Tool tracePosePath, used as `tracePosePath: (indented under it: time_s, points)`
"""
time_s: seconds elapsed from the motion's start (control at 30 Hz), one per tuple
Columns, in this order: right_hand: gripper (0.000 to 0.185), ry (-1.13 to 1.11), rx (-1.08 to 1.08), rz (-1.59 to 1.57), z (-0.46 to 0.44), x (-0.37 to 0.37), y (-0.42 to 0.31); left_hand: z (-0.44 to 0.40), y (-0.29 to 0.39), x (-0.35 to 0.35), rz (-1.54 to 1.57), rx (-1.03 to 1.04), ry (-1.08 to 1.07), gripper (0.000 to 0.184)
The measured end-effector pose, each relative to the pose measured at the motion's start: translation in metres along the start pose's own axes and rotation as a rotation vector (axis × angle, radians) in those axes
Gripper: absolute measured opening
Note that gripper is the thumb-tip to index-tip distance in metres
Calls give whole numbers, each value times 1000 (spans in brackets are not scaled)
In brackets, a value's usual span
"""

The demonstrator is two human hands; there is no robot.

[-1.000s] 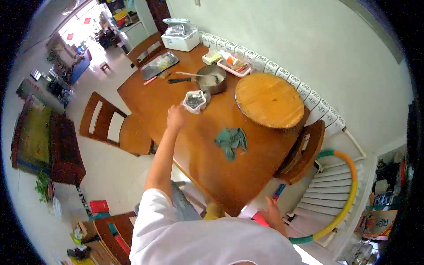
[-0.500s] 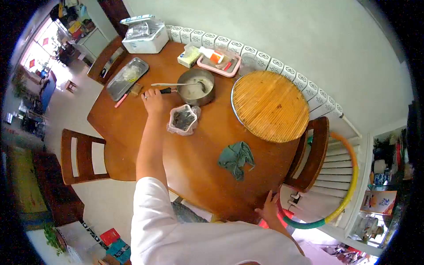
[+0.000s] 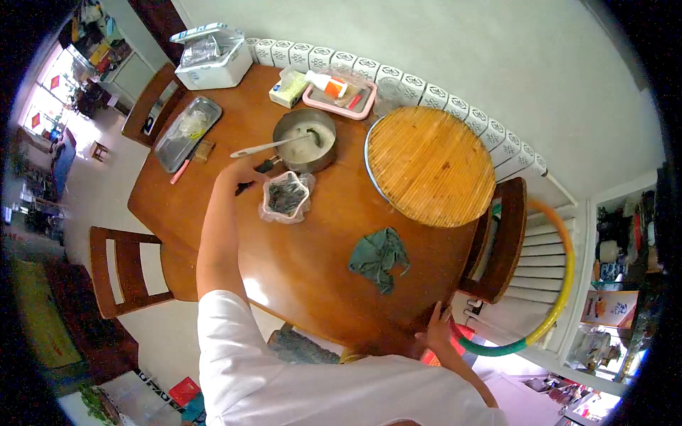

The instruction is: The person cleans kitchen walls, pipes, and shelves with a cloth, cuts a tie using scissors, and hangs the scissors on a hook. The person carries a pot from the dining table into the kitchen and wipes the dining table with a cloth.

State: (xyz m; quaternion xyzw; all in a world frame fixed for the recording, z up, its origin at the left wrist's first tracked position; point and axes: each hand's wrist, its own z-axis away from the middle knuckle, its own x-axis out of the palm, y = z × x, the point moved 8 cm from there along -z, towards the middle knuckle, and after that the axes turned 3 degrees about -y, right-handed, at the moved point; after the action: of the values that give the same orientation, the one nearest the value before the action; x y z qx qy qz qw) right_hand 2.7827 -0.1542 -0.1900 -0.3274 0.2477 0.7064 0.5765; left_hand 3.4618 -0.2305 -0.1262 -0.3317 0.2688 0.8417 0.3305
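My left hand (image 3: 244, 172) is closed over the black handle (image 3: 266, 165) of a grey saucepan (image 3: 310, 166); the handle's dark end shows below the hand. Inside the pan is a whitish, cloudy content, and a long-handled ladle (image 3: 264, 148) leans over its rim. Just below the handle sits a star-shaped bowl (image 3: 285, 197) lined with clear plastic, with dark matter inside. My right hand (image 3: 438, 331) is at the table's near right edge, fingers apart and holding nothing. A crumpled green cloth (image 3: 379, 259) lies up and left of it.
A round slatted wooden lid (image 3: 433, 167) covers a large basin. A grey tray (image 3: 186, 135), pink-handled knife (image 3: 183, 170), white foam box (image 3: 215, 71), tissue box (image 3: 288, 91) and pink-rimmed container (image 3: 341, 104) stand toward the back. Chairs (image 3: 128, 273) and a coloured hoop (image 3: 561, 298) flank the table (image 3: 305, 277).
The saucepan's handle has swung toward me, with my left hand on it. The ladle's handle has tilted lower at its left end. My right hand stays by the table edge.
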Motion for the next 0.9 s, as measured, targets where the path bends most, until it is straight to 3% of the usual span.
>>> tracePosePath:
  time_s: [0.07,0.1,0.2,0.27,0.33,0.37,0.53,0.67,0.77,0.83,0.87,0.9]
  points:
    - [133,-4,18,-3,-2,4,3,0,13,28,504,113,-255,27]
    - [134,32,-11,15,-3,5,2,2,20,37,721,164,-276,23]
    - [134,61,-44,20,-4,4,4,17,49,53,963,346,-445,23]
    - [134,57,-51,2,-4,5,5,28,55,65,980,269,-369,21]
    - [135,180,-128,17,0,1,0,22,62,73,898,390,-201,20]
    - [135,183,-128,16,0,0,1,21,69,84,1125,443,-215,20]
    - [136,-46,-87,-108,-6,4,7,58,86,79,1124,450,-41,15]
    - [133,56,-142,-123,2,-9,2,134,102,43,1122,442,7,16]
    - [122,35,-158,-158,8,-14,5,183,101,36,977,301,41,16]
    - [97,182,-235,-51,8,-21,9,240,122,27,922,308,50,16]
    - [97,186,-244,-60,14,-31,10,266,132,27,877,308,49,16]
    - [82,319,-423,-252,34,-65,-1,283,137,32,837,364,5,16]
